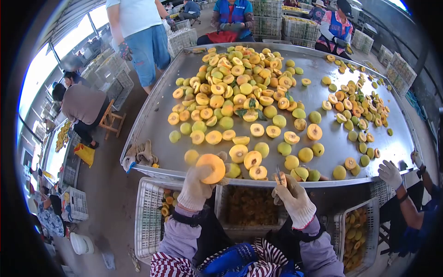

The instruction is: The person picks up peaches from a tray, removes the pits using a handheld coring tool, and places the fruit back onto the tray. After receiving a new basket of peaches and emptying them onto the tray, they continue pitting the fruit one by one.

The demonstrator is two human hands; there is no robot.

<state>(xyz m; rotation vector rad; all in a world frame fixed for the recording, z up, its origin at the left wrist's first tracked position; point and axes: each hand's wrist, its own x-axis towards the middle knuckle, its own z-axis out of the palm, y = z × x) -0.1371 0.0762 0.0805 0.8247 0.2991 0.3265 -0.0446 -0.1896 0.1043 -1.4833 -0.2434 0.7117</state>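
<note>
My left hand [197,184], in a pale work glove, is closed around a yellow peach half [212,168] above the near table edge, its orange side facing up. My right hand [294,197], gloved too, is closed on a small knife [278,174] whose thin tip points away from me; the fingers hide part of it. Between the hands, cut peach halves [252,159] lie on the metal table [161,134], some with the pit showing. Beyond them rises a big pile of whole and halved peaches [230,87].
Crumpled gloves [144,153] lie at the table's left corner. Below the edge stand a white crate [146,217], a middle crate [249,226] and a right crate [339,231] holding fruit. A co-worker's gloved hand [390,174] is at the right; other people sit or stand around.
</note>
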